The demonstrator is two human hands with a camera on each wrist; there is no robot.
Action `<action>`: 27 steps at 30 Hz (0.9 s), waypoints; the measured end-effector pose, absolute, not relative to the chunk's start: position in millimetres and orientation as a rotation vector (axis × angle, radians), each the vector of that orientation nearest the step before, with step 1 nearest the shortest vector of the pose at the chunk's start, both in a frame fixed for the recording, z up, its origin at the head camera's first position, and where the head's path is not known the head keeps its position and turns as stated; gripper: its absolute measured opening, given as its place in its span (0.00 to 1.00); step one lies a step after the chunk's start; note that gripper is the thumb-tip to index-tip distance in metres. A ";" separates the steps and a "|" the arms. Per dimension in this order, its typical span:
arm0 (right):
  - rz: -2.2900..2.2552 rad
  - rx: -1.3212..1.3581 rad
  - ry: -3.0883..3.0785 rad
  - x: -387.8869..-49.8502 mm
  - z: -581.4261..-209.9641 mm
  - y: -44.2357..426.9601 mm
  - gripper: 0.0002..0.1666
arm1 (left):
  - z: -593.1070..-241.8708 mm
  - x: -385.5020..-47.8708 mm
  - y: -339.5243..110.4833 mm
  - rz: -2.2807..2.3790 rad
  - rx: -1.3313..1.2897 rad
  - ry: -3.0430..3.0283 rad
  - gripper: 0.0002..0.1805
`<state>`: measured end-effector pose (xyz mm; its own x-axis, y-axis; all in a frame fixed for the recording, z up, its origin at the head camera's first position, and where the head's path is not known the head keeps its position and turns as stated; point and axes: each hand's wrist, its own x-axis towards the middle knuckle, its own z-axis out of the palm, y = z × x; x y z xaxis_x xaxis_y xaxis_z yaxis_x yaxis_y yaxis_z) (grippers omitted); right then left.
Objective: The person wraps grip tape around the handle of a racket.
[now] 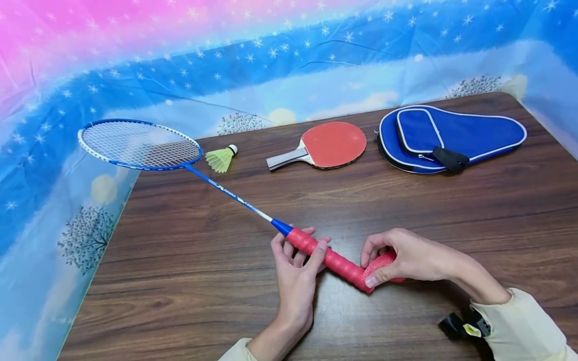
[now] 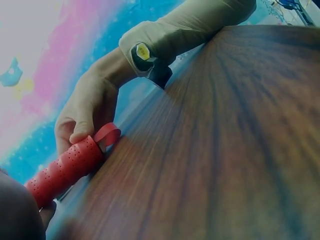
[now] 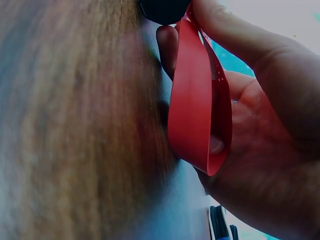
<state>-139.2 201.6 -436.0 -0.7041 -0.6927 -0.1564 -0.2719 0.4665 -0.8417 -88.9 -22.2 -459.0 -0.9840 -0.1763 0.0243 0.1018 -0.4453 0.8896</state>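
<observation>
A blue-and-white badminton racket (image 1: 231,193) slants over the table, its strung head at the far left. Perforated red overgrip tape (image 1: 341,264) is wound along its handle. My left hand (image 1: 294,283) grips the upper handle, thumb on top and fingers beneath. At the butt end, my right hand (image 1: 417,256) pinches the tape between thumb and fingers. A loose length of this tape (image 3: 192,100) makes a loop inside the right palm in the right wrist view. The dark butt (image 3: 164,9) shows at the top there. Part of the left hand is dark and cut off in the left wrist view.
On the brown wooden table (image 1: 180,286), a yellow-green shuttlecock (image 1: 221,159) lies near the racket head. A red table tennis paddle (image 1: 334,144) and a blue paddle case (image 1: 474,134) lie along the back. A patterned cloth (image 1: 253,55) hangs behind the table.
</observation>
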 end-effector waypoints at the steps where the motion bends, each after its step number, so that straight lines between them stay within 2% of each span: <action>1: -1.151 -0.799 2.236 -138.9 -435.8 201.6 0.17 | -458.9 -88.7 -21.8 -2.533 0.119 -1.552 0.34; 7: -1.134 -0.768 2.241 -135.3 -436.3 202.1 0.20 | -458.0 -87.5 -20.2 -2.469 0.155 -1.603 0.33; 14: -1.129 -0.747 2.280 -133.5 -437.2 200.1 0.21 | -456.0 -86.7 -23.2 -2.382 0.058 -1.644 0.33; 27: -1.117 -0.786 2.314 -137.8 -434.5 196.0 0.23 | -458.2 -89.5 -24.7 -2.456 0.032 -1.577 0.34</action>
